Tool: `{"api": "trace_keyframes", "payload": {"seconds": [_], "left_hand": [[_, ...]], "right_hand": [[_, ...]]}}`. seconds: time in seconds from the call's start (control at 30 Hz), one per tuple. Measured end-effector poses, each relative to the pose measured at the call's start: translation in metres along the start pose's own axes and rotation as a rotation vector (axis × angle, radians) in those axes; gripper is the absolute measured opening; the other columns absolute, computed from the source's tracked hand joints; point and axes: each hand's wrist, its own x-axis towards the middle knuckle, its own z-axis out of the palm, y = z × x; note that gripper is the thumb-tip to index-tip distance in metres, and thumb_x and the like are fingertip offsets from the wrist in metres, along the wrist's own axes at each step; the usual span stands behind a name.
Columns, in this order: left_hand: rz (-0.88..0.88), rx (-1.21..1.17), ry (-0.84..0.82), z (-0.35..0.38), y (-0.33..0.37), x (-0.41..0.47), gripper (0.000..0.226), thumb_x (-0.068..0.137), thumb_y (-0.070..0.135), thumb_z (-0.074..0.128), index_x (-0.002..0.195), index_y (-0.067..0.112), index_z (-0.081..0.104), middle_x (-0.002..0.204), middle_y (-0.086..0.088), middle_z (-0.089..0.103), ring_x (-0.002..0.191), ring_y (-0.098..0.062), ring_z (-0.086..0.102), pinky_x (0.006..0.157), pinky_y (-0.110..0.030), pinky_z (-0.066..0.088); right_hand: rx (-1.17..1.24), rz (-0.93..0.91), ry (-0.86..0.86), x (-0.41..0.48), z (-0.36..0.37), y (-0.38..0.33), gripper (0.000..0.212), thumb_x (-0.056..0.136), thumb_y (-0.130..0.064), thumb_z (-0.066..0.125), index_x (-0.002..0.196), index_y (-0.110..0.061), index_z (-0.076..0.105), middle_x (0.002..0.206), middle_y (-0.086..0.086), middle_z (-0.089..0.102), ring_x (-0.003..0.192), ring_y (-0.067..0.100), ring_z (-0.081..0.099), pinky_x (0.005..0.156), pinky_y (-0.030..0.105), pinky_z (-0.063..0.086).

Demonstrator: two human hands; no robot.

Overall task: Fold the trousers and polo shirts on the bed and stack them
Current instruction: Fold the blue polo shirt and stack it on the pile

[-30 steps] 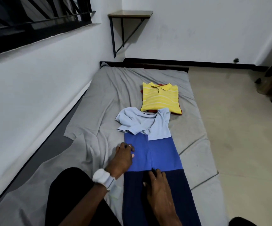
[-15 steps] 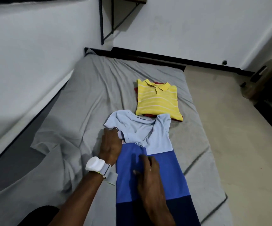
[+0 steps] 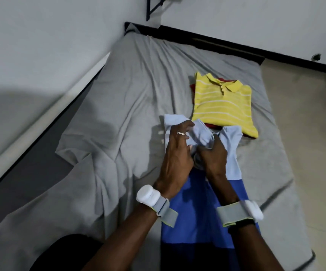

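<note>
A blue polo shirt [image 3: 199,210] with pale blue, mid blue and navy bands lies lengthwise on the grey bed [image 3: 134,98]. Its pale blue top end [image 3: 232,151] is bunched up near the collar. My left hand [image 3: 177,153] grips the bunched pale fabric from the left. My right hand [image 3: 214,155] grips the same bunch from the right, close against the left hand. Just beyond the blue shirt, a folded yellow striped polo shirt [image 3: 223,102] rests on a folded red garment [image 3: 213,125], of which only the edges show.
The bed sheet is wrinkled and hangs loose at the left, beside a white wall [image 3: 41,55]. Tiled floor [image 3: 307,153] runs along the bed's right side. A black metal bracket [image 3: 154,6] is fixed to the wall at the head of the bed.
Both hands moved up the blue shirt from its mid blue band to the pale blue top and took hold of the bunched fabric. The view tilted down and closer.
</note>
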Motion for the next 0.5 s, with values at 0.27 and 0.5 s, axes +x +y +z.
{"api": "trace_keyframes", "payload": {"seconds": [0.27,0.5], "left_hand": [[-0.047,0.381,-0.324,0.011,-0.047,-0.011,0.068,0.086,0.017,0.079,0.147,0.013,0.049,0.157,-0.004,0.04,0.144,-0.025,0.036,0.119,-0.044,0.036],[-0.199,0.425,-0.432,0.004,-0.048,-0.009,0.101,0.085,0.041,0.077,0.164,0.035,0.015,0.171,0.018,0.003,0.16,-0.019,-0.004,0.119,-0.059,0.025]], "right_hand": [[-0.012,0.03,-0.035,0.035,-0.003,0.014,0.031,0.088,-0.024,0.081,0.107,-0.008,0.062,0.095,-0.002,0.064,0.084,0.012,0.061,0.074,0.025,0.046],[-0.054,-0.084,0.13,0.049,-0.005,0.013,0.017,0.096,-0.013,0.068,0.096,-0.011,0.05,0.084,0.007,0.054,0.075,0.02,0.052,0.067,0.03,0.033]]}}
